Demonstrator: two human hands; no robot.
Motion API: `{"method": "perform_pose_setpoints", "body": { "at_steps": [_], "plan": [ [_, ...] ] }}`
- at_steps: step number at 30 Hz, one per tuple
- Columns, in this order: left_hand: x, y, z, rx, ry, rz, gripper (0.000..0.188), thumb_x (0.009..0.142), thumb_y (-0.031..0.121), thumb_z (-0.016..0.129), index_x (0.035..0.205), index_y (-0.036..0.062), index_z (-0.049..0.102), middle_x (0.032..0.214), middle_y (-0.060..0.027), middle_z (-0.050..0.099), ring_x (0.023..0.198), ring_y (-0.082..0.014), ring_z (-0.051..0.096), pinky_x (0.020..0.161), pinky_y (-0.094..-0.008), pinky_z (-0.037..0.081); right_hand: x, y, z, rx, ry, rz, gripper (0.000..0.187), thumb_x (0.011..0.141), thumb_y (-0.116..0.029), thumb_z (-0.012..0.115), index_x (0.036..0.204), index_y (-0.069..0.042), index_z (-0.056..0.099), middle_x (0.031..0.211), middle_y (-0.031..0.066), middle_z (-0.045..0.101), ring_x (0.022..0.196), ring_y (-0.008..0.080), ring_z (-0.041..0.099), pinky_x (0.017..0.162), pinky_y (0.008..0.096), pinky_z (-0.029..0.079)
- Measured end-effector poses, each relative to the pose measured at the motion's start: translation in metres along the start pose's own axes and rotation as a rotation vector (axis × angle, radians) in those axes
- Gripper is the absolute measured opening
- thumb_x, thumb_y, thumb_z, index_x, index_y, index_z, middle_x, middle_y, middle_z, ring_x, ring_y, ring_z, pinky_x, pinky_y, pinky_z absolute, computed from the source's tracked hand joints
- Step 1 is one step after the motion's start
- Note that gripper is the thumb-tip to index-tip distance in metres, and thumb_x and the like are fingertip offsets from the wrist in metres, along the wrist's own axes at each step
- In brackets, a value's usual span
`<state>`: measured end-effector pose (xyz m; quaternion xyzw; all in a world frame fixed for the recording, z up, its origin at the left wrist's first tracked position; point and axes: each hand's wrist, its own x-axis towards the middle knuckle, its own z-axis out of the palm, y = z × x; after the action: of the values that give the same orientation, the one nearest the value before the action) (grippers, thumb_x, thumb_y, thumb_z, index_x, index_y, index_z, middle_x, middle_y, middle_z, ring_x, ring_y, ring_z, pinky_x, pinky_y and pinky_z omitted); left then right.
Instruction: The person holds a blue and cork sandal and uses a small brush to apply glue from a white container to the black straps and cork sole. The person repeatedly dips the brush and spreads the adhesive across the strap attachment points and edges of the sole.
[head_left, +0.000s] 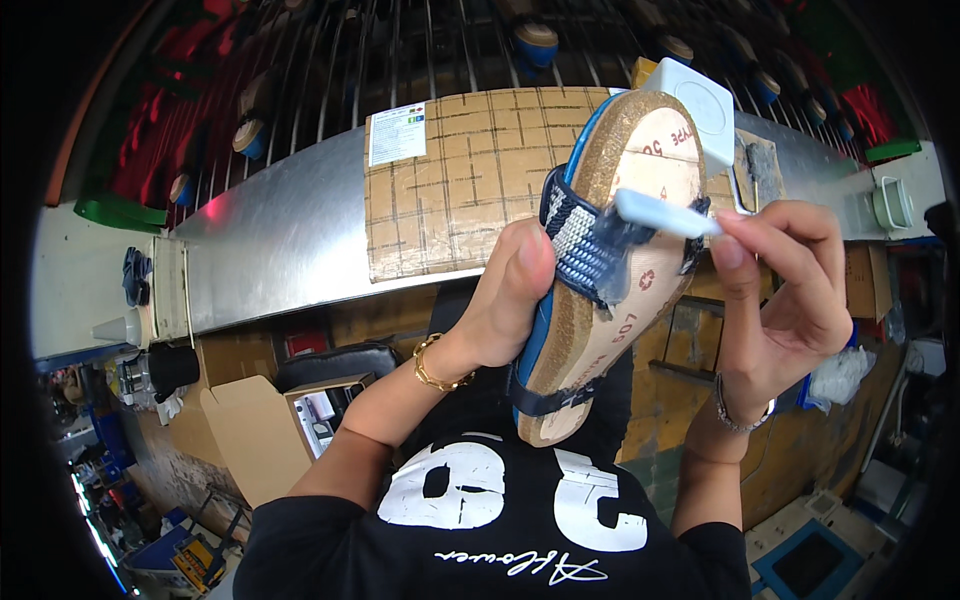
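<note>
The left hand grips a blue-edged sandal, its cork sole facing up. The right hand pinches a white brush against the woven strap. A taped cardboard sheet lies on the metal counter beyond.

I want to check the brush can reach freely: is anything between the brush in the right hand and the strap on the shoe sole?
Nothing visible: the brush already touches the strap.

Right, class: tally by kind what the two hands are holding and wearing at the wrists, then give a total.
Sandal on its last, held by the left hand: 1
White brush, held by the right hand: 1
Wrist bracelets, gold and silver: 2
Total: 4
</note>
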<state>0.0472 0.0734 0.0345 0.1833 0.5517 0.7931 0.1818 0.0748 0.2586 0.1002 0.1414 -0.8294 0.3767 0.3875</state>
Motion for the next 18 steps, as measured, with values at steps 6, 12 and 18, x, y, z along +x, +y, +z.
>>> {"method": "perform_pose_setpoints", "body": {
  "at_steps": [6, 12, 18],
  "plan": [
    [-0.002, 0.001, -0.001, 0.107, 0.007, 0.087, 0.105, 0.085, 0.088, 0.033, 0.114, -0.0090, 0.063, 0.101, -0.0149, 0.072, 0.094, -0.0183, 0.070, 0.083, -0.0316, 0.054, -0.001, -0.002, -0.014, 0.048, -0.073, -0.050, 0.023, 0.074, 0.007, 0.076, 0.095, 0.000, 0.076, 0.095, 0.0103, 0.060, 0.083, 0.0167, 0.053, 0.072, 0.0256, 0.041],
    [-0.004, 0.009, -0.002, 0.060, -0.133, -0.058, 0.116, 0.077, 0.096, 0.025, 0.144, 0.0018, 0.035, 0.139, -0.0170, 0.048, 0.126, -0.0271, 0.051, 0.105, -0.0424, 0.043, 0.004, -0.006, -0.023, 0.062, -0.212, -0.055, 0.020, 0.070, -0.002, 0.079, 0.089, -0.004, 0.077, 0.094, 0.0113, 0.059, 0.082, 0.0180, 0.053, 0.069, 0.0256, 0.037],
    [-0.005, 0.015, -0.001, -0.043, -0.093, -0.115, 0.118, 0.078, 0.094, 0.023, 0.153, 0.0037, 0.028, 0.150, -0.0202, 0.043, 0.134, -0.0305, 0.049, 0.109, -0.0448, 0.045, 0.014, 0.006, -0.020, 0.197, -0.308, -0.037, 0.019, 0.073, -0.006, 0.080, 0.091, -0.003, 0.077, 0.093, 0.0104, 0.060, 0.084, 0.0181, 0.053, 0.072, 0.0252, 0.039]
  ]
}}
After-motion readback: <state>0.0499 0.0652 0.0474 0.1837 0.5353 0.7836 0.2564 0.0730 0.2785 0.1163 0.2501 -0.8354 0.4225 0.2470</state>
